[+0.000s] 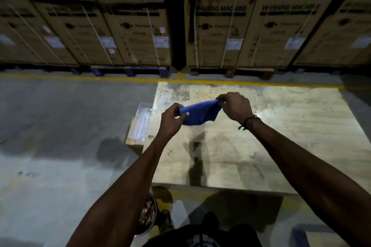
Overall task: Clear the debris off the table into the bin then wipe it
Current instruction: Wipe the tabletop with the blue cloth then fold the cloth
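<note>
Above the counter (261,146), near its left edge, I hold the cloth (198,114) stretched between both hands and clear of the surface. Left hand (172,120) pinches one end, right hand (234,106) pinches the other; each grip is closed on fabric. Cloth sags mid-span: light, soft, limp. Judgement: bunch it under one palm to wipe. Bin (148,214) stands by my feet.
</note>
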Available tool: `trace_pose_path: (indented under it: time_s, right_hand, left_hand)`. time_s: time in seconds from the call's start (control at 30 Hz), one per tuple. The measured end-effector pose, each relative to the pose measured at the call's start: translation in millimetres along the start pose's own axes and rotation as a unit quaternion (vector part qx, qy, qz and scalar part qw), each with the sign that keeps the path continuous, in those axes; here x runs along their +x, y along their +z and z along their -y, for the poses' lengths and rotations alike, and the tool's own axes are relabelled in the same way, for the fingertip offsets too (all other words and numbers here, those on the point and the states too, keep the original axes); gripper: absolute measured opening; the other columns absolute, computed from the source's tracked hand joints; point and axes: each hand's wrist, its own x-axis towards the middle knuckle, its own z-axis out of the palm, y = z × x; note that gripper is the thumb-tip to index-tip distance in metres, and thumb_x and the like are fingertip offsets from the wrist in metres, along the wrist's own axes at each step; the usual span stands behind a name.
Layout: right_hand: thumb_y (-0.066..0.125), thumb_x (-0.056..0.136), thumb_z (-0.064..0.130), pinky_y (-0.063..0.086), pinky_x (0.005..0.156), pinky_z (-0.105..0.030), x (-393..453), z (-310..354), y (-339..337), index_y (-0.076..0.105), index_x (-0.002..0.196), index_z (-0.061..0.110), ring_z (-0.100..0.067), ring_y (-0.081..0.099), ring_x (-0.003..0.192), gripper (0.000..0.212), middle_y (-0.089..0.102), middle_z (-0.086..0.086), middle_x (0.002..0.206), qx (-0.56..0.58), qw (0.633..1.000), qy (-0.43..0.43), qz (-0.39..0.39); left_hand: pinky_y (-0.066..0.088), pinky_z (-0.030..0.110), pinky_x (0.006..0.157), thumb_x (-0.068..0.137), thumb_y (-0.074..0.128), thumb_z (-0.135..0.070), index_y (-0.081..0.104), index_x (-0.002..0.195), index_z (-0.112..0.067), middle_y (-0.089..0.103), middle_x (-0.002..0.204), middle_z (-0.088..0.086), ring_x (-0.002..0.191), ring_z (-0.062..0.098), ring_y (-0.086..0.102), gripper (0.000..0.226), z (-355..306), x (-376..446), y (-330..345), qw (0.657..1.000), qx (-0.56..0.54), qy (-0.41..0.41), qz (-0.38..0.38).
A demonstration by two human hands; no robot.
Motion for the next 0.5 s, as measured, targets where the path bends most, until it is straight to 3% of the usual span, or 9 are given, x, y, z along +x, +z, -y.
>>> trace_pose_path:
  time_s: [0.13,0.23,0.3,0.43,0.5]
  right_hand:
    - [0.06,0.087,0.027,0.053,0.074,-0.038,22.3,29.1,-52.9,0.077,0.1,0.023,-0.036,0.068,0.098,0.022,0.077,-0.006,0.098,0.048,0.999,0.013,-0.022]
    - [0.045,0.077,0.054,0.056,0.068,-0.041,39.6,48.3,-85.8,0.07,0.076,0.012,-0.036,0.069,0.078,0.049,0.073,-0.013,0.076,0.071,0.997,0.019,-0.013]
    - [0.049,0.079,0.063,0.052,0.059,-0.042,47.7,63.5,-106.0,0.061,0.06,0.006,-0.033,0.065,0.061,0.061,0.064,-0.014,0.058,0.087,0.995,0.031,-0.019]
    - [0.076,0.083,0.051,0.048,0.053,-0.03,58.9,92.4,-140.6,0.079,0.074,0.008,-0.02,0.068,0.06,0.044,0.075,-0.012,0.069,0.106,0.994,0.018,-0.024]
    - [0.084,0.082,0.047,0.049,0.055,-0.032,63.2,104.5,-155.3,0.082,0.077,0.012,-0.021,0.071,0.068,0.035,0.077,-0.008,0.074,0.111,0.993,0.001,-0.03]
  left_hand:
    - [0.052,0.021,0.077,0.083,0.071,-0.008,0.062,0.089,-0.017,0.071,0.088,-0.008,0.082,0.007,0.067,0.013,-47.4,19.9,-27.6,0.997,-0.045,0.058,0.031]
    - [0.055,0.029,0.088,0.08,0.07,-0.001,0.058,0.084,-0.016,0.075,0.102,0.004,0.098,0.013,0.07,0.02,-74.5,35.2,-44.1,0.987,-0.07,0.118,0.082]
    - [0.053,0.035,0.091,0.08,0.069,0.0,0.055,0.081,-0.016,0.075,0.101,0.011,0.11,0.014,0.07,0.021,-92.2,43.2,-53.9,0.982,-0.072,0.141,0.107]
    - [0.055,0.043,0.095,0.08,0.063,-0.001,0.048,0.081,-0.01,0.076,0.105,0.011,0.127,0.013,0.065,0.017,-125.6,53.6,-71.7,0.967,-0.083,0.188,0.152]
    - [0.055,0.045,0.097,0.078,0.062,-0.007,0.048,0.081,-0.013,0.076,0.105,0.009,0.128,0.016,0.066,0.015,-140.8,57.6,-80.9,0.958,-0.084,0.214,0.169]
